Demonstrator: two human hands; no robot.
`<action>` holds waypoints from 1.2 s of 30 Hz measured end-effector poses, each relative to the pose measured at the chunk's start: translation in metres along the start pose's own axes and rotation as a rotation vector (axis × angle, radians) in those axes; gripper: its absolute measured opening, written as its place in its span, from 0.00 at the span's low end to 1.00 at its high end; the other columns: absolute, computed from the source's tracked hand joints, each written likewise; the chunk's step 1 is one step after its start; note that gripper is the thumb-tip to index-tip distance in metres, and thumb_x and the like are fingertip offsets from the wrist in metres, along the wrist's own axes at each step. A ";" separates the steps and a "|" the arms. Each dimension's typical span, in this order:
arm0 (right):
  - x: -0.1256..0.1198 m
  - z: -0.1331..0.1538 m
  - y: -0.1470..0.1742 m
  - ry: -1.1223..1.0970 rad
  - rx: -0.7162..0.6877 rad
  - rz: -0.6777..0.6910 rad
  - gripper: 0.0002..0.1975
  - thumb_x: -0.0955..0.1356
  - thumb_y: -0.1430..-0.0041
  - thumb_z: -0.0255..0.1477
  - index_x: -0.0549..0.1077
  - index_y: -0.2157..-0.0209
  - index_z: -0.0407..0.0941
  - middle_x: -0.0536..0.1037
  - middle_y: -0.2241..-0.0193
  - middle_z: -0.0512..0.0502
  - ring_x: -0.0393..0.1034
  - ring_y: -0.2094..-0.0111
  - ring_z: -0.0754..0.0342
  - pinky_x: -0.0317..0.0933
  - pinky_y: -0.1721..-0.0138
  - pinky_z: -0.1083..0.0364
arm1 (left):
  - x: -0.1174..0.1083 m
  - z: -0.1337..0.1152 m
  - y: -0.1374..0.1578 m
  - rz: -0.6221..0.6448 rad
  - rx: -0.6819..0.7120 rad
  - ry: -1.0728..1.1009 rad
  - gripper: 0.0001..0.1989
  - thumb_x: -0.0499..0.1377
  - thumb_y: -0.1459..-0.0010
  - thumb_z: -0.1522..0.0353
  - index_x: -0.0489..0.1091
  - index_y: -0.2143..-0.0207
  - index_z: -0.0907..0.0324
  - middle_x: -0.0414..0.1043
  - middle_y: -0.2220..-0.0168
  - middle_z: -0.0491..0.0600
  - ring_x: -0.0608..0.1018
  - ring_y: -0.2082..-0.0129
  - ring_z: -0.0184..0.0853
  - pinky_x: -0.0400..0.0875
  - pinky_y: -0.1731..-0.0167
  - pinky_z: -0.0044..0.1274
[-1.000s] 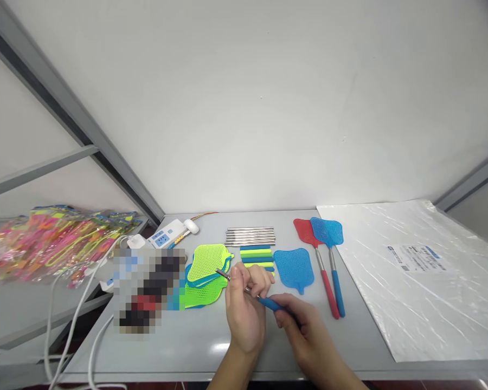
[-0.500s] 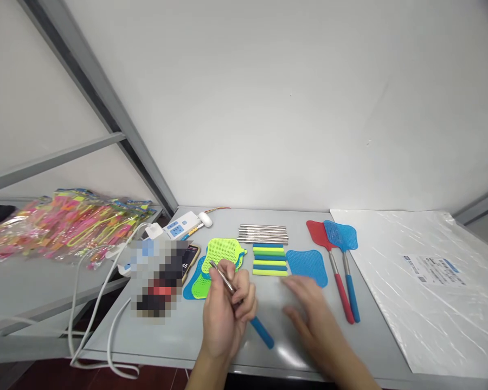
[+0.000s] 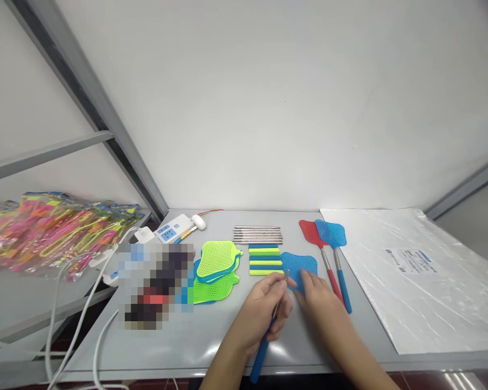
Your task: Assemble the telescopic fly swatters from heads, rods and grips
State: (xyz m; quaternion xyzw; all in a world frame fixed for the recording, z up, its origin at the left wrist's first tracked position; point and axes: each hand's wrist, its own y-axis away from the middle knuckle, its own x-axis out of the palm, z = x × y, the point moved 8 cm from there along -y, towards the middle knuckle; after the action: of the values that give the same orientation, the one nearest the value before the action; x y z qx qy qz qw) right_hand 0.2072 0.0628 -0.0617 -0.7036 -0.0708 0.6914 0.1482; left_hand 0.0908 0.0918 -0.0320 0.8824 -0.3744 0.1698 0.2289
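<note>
My left hand (image 3: 266, 311) is closed around a metal rod (image 3: 276, 309) with a blue handle (image 3: 260, 360) on its lower end; the rod slants up toward the right. Close beside it, my right hand (image 3: 321, 300) has its fingers bent over the near edge of a blue mesh fly swatter head (image 3: 299, 261), apparently gripping it; the thumb's contact is partly hidden. Just beyond my hands lie blue, green and yellow handle tubes (image 3: 265, 258) in a row. Several bare metal rods (image 3: 257, 235) lie behind them.
Yellow-green and blue swatter heads (image 3: 216, 260) are stacked on the left. Red (image 3: 309, 232) and blue (image 3: 336, 234) fly swatters lie on the right, beside a white plastic package (image 3: 374, 287). A power strip (image 3: 174, 228) and white cables (image 3: 91, 309) are farther left, near bagged colourful items (image 3: 61, 227).
My left hand has moved right with the rod and blue handle, turning the rod. My right hand has reached forward onto the blue swatter head. The view has shifted slightly.
</note>
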 end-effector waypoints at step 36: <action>0.013 -0.067 -0.117 -0.245 0.010 0.364 0.32 0.76 0.60 0.48 0.70 0.58 0.42 0.72 0.56 0.36 0.64 0.52 0.36 0.53 0.52 0.43 | 0.004 0.019 -0.075 0.422 -0.370 -0.296 0.11 0.51 0.40 0.61 0.65 0.68 0.59 0.79 0.73 0.51 0.55 0.92 0.22 0.69 0.84 0.24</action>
State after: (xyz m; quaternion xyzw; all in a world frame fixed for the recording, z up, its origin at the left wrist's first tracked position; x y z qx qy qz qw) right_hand 0.2869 0.1703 -0.0383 -0.6146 0.0430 0.7875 0.0148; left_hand 0.1515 0.1259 -0.0669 0.7439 -0.6028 0.0124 0.2882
